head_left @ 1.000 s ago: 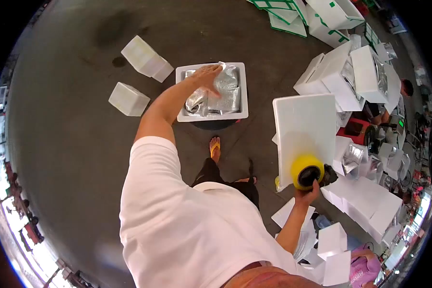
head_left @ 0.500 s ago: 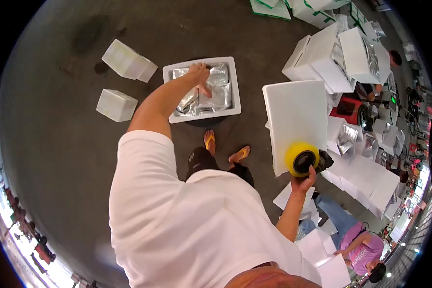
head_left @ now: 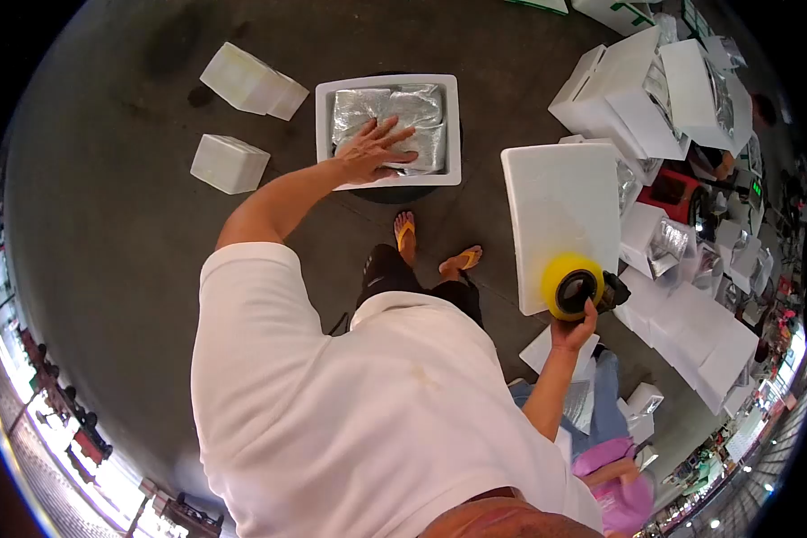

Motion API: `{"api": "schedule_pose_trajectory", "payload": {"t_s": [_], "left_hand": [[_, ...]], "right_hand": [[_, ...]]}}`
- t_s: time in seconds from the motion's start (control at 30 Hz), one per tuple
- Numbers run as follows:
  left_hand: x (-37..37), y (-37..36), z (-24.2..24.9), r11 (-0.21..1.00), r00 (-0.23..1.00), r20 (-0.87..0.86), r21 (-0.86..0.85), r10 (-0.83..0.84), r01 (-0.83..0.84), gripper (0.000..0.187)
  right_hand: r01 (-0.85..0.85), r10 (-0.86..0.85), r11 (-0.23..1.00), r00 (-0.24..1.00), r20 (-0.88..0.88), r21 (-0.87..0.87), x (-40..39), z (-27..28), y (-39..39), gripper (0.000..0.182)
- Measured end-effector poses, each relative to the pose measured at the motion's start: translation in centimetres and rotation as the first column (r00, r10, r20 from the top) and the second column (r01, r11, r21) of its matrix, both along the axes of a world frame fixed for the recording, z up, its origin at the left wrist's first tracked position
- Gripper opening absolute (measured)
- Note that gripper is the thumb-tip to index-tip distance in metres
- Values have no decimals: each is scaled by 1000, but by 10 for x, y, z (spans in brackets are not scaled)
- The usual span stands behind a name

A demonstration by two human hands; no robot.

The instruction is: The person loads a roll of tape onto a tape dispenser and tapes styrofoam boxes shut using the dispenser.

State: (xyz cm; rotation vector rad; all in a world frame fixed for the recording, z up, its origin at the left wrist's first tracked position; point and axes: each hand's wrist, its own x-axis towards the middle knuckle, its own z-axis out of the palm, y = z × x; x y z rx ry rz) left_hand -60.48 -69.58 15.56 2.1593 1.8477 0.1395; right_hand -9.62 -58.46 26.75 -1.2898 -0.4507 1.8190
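Observation:
My left hand lies palm down with its fingers spread on silver foil packages inside a white foam box. My right hand is closed on a large yellow tape roll with a dark dispenser. Behind the roll, a flat white foam lid stands out toward the front. Whether the fingers of my right hand also grip the lid is hidden.
Two small white foam blocks, one upper and one lower, are at the left. Many foam boxes pile up at the right. A co-worker in a pink shirt is at lower right. My feet are below the box.
My left hand has spread and flattened over the foil, which now looks smoother and covers more of the box. The view has shifted; the tape roll remains in my right hand.

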Motion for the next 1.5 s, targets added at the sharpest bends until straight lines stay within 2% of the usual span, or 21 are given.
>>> {"api": "schedule_pose_trajectory", "payload": {"t_s": [0.17, 0.27, 0.37, 0.43, 0.5, 0.53, 0.63, 0.7, 0.73, 0.87, 0.93, 0.97, 1.0, 1.03, 1.1, 1.17, 1.2, 1.23, 1.27, 1.37, 1.5], "left_hand": [[-9, -1, -3, 994, 997, -23, -82, -73, 71, 61], [-4, -6, -38, 999, 978, -208, 42, -20, 29, 67], [14, 2, -12, 996, 969, -239, -52, 61, -76, 70], [7, 0, 7, 999, 989, -150, -38, 20, -26, 71], [-11, -16, 25, 980, 999, 31, 193, 38, -43, 66], [-18, -26, 27, 980, 999, 28, 192, 44, -48, 66], [-30, -48, 20, 993, 994, 7, 45, 108, -108, 50], [-30, -53, -3, 991, 980, 174, -114, 92, -73, 35], [-26, -52, -12, 995, 992, 98, -77, 77, -70, 28], [-21, -43, -31, 975, 975, 24, -40, 222, -221, 33], [-39, -39, -10, 915, 921, 214, -317, 325, -249, 39], [-47, -42, 2, 918, 926, 207, -312, 316, -244, 39], [-51, -52, 12, 812, 408, 715, -404, 568, -422, 48], [-53, -60, 21, 672, -350, 804, -594, 480, -443, 60], [-50, -68, 46, 541, -260, 747, -635, 612, -552, 79], [-38, -69, 41, 484, -291, 698, -682, 654, -547, 68], [-31, -71, 24, 498, -145, 758, -546, 636, -674, 64], [-28, -72, 8, 507, 8, 791, -385, 612, -771, 60], [-29, -74, -3, 428, -76, 777, -422, 625, -799, 59], [-24, -90, -40, 375, -80, 797, -367, 598, -851, 56], [-9, -92, -21, 297, -167, 757, -435, 632, -850, 55]], "right_hand": [[-67, 66, 997, 997, -36, -29, 0, 6, 3, 52], [-136, 136, 991, 982, -132, 9, -18, 10, 2, 52], [-125, 125, 992, 991, -55, 7, -18, -8, 5, 51], [-141, 144, 989, 985, -91, 41, -22, -8, 9, 50], [-182, 183, 983, 980, -82, 12, -24, -4, 13, 50], [-168, 169, 986, 983, -72, 21, -33, 5, 14, 51], [-228, 232, 972, 968, -94, 51, -42, 4, 25, 50], [-234, 239, 971, 967, -87, 56, -54, 3, 30, 49], [-232, 237, 971, 969, -77, 61, -61, 3, 34, 49], [-420, 421, 907, 904, -81, 22, -86, -13, 58, 44], [-540, 540, 841, 840, -47, 27, -109, -31, 74, 42], [-604, 606, 795, 795, -35, 45, -126, -37, 80, 41], [-667, 665, 745, 744, 68, 18, -143, -48, 91, 42], [-719, 712, 694, 681, 168, -25, -160, -60, 101, 43], [-830, 825, 558, 558, 88, 30, -218, -59, 112, 42], [-883, 889, 450, 456, 23, 134, -271, -40, 108, 42], [-902, 886, 396, 424, 186, 172, -293, -31, 102, 50], [-910, 895, 386, 409, 178, 149, -313, -53, 103, 60], [-922, 903, 369, 386, 189, 120, -324, -80, 106, 68], [-898, 893, 440, 437, 111, 0, -330, -88, 91, 62], [-848, 847, 530, 530, 36, 13, -321, -90, 77, 53]]}}
